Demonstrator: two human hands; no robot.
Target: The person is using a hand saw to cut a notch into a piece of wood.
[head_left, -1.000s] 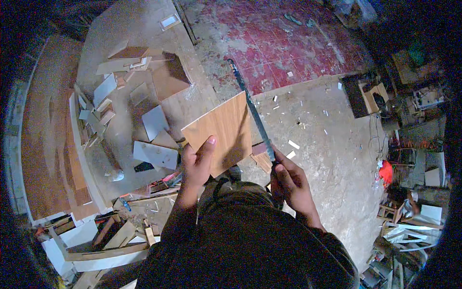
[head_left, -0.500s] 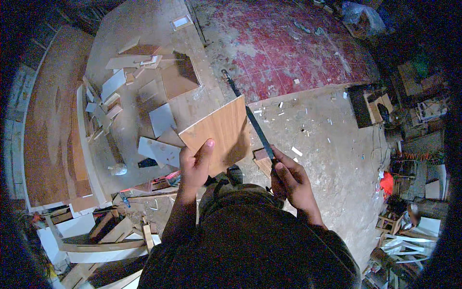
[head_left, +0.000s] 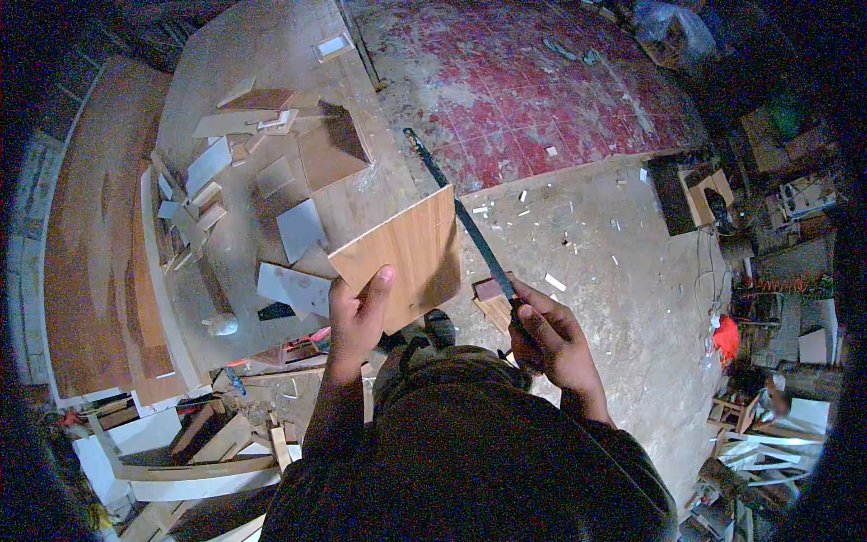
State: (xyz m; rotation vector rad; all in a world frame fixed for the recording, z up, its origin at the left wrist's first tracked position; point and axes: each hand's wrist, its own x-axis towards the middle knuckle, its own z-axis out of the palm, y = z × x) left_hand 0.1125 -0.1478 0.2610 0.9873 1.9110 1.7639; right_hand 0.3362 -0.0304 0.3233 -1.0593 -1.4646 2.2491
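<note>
A: "What stands at your far left?"

B: "A large brown board lies along that side, with a pile of offcuts below it, near your left sleeve. Next comes a worktop, strewn with wood scraps, a small clear bag and a white board."

A: "And your left hand?"

B: "It pinches the lower left corner of a wood panel. Your thumb presses on the face; your fingers are hidden behind. You hold the panel tilted in front of your waist, its upper left part overlapping the worktop from here."

A: "What runs beside the panel?"

B: "A long, flat, dark tool, slanting up and leftward past the panel's upper right corner. You cannot tell from this angle whether the two touch. Below the tool, brown scraps lie on the floor."

A: "Your right hand?"

B: "Its fingers are wrapped around the tool's dark handle."

A: "Farther right?"

B: "Pale chips dot the concrete floor, and a red floor stretches beyond. Then you have a dark box and a bright red thing, too blurred to name."
</note>
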